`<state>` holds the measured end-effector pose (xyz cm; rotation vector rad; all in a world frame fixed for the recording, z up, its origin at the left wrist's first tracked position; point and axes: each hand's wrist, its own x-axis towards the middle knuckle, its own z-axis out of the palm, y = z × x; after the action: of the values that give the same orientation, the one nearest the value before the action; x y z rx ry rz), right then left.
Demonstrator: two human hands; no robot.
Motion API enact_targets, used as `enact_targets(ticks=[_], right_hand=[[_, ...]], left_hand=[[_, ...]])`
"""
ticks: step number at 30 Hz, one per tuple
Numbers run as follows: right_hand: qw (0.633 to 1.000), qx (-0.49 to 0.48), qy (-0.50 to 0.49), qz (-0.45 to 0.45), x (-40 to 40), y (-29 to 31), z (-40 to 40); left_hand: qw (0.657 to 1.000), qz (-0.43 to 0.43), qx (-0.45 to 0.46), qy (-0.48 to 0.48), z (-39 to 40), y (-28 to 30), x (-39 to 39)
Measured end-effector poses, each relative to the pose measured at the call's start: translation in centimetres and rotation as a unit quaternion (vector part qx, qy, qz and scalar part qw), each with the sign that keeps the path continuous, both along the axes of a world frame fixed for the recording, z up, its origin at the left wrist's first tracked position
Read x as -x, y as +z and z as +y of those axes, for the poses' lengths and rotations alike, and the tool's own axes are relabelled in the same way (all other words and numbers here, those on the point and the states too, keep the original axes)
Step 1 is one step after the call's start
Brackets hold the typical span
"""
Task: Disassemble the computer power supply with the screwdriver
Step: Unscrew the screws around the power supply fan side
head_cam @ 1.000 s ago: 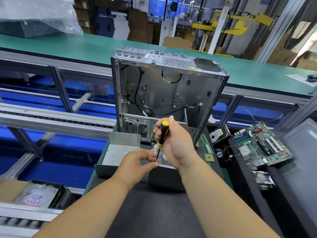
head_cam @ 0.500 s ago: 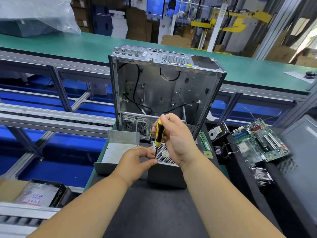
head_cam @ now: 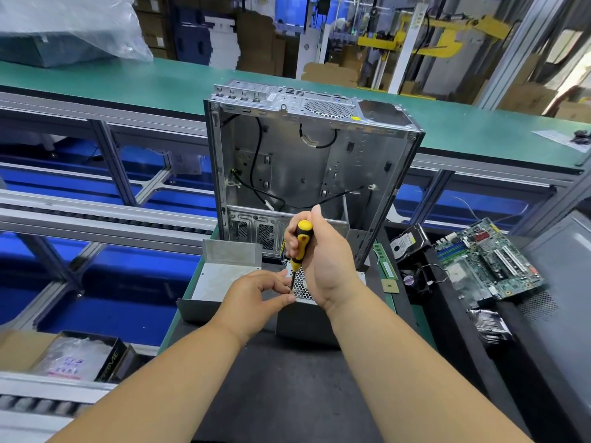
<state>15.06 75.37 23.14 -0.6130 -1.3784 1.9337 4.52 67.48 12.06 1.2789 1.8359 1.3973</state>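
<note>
A factory hall with aluminium framing and a long green conveyor belt (head_cam: pixel 128 81) fills the far background; nearer, a dark counter (head_cam: pixel 287 378) carries the work. On it, at the middle, sits the grey sheet-metal computer power supply box with a perforated honeycomb grille (head_cam: pixel 302 284), just in front of an upright, stripped silver computer case (head_cam: pixel 319 161).

The right hand (head_cam: pixel 323 257) grips the yellow-and-black-handled screwdriver (head_cam: pixel 300 243), fingers curled round the handle, shaft pointing down to the left edge of the grille. The left hand (head_cam: pixel 256 298) pinches at the same corner beside the tip, thumb and fingertips closed on the box edge; whether a screw sits between them is too small to tell.

To the left lies a bent grey metal cover panel (head_cam: pixel 224 276), apart from the box. On the right lie a green motherboard (head_cam: pixel 489 260), a silver hard drive (head_cam: pixel 407 244) and a green memory stick (head_cam: pixel 385 265).

The box looks stiff and fairly weighty for its size, unlikely to skid much under downward pressure, yet its thin stamped edges may be sharp and the grille would dent. It is best held by the solid side walls and corners, not the mesh. Any loose screw would be tiny and slippery, easily dropped, so a fingertip pinch close to the tip suits.
</note>
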Motion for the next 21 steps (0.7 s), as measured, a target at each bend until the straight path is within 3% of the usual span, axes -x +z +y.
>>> enact_targets(ticks=[8, 15, 21], right_hand=[[0.999, -0.028, 0.02, 0.028, -1.1, -0.2, 0.1], [0.997, -0.07, -0.028, -0.032, -2.0, 0.8, 0.7], [1.0, -0.023, -0.012, 0.001, -0.8, 0.5, 0.6]], left_hand=[[1.0, -0.01, -0.015, -0.002, 0.1, 0.0, 0.0], [1.0, -0.004, -0.02, -0.004, 0.1, -0.2, 0.1], [1.0, -0.006, -0.019, 0.001, 0.0, -0.1, 0.1]])
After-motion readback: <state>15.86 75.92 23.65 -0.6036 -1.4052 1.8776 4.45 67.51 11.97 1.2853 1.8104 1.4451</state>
